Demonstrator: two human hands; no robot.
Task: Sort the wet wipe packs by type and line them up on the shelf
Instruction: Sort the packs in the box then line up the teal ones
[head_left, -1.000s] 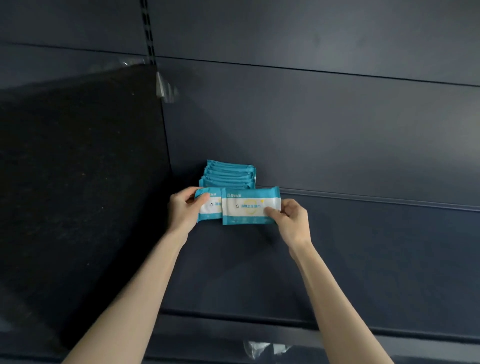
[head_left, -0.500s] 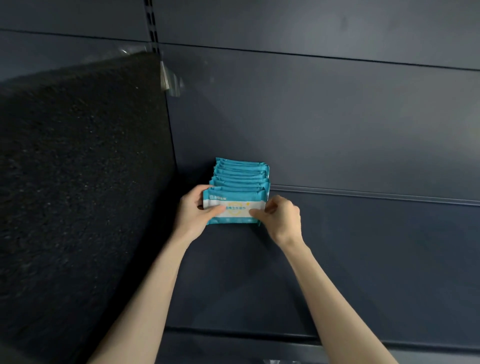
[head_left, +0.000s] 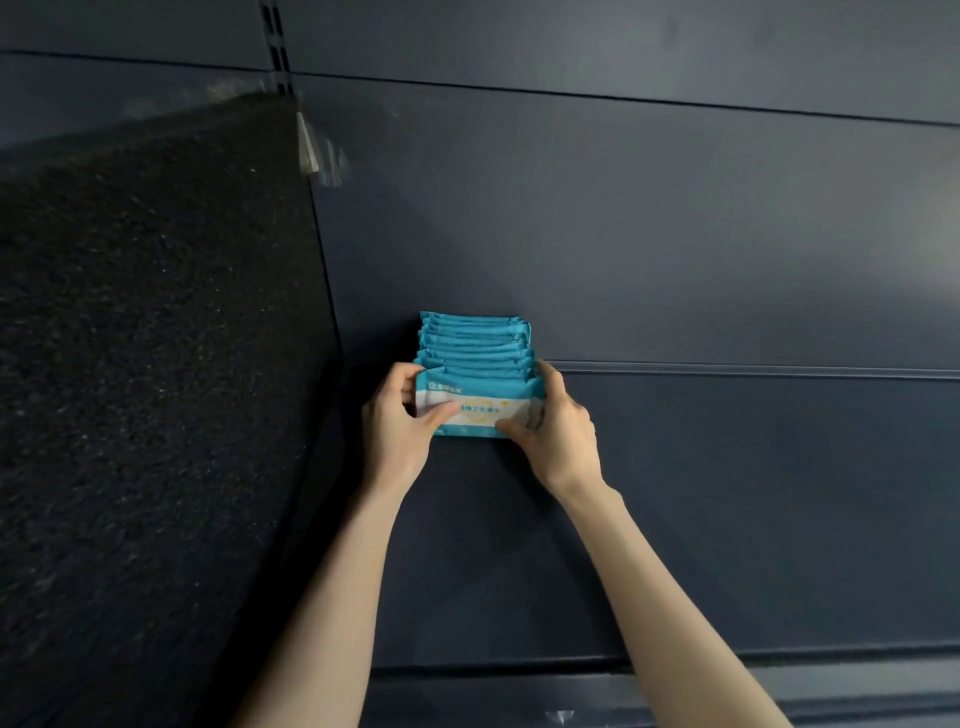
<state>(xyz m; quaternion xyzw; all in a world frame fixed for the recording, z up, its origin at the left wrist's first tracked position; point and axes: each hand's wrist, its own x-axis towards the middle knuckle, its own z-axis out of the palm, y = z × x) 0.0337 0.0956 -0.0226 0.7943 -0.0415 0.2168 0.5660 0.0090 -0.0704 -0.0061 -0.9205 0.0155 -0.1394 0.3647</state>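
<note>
two hands meet at the near end of a row of wet wipe packs (head_left: 475, 340) that stands on a dark blue shelf (head_left: 727, 509). the packs are teal, set upright on their long edges one behind another, and the row runs straight back until its far end reaches the back panel (head_left: 623, 234). the row sits near the shelf's left side, just beside a dark speckled side panel (head_left: 156, 364).

the front pack (head_left: 480, 402) faces the camera, showing a teal band above a white band with printed characters too small to read. the left hand (head_left: 397, 423) grips its left end: the thumb lies across the white band and the fingers curl round the edge behind it. the right hand (head_left: 558, 436) grips the right end, thumb pressed on the lower right corner of the face, fingers wrapped round the side, with the fingertips reaching up against the right flank of the row. both hands are narrow, closed on this one pack, which touches the pack behind it.

a scrap of clear tape (head_left: 317, 153) clings at the top corner of the side panel, below a slotted upright (head_left: 275, 31).
</note>
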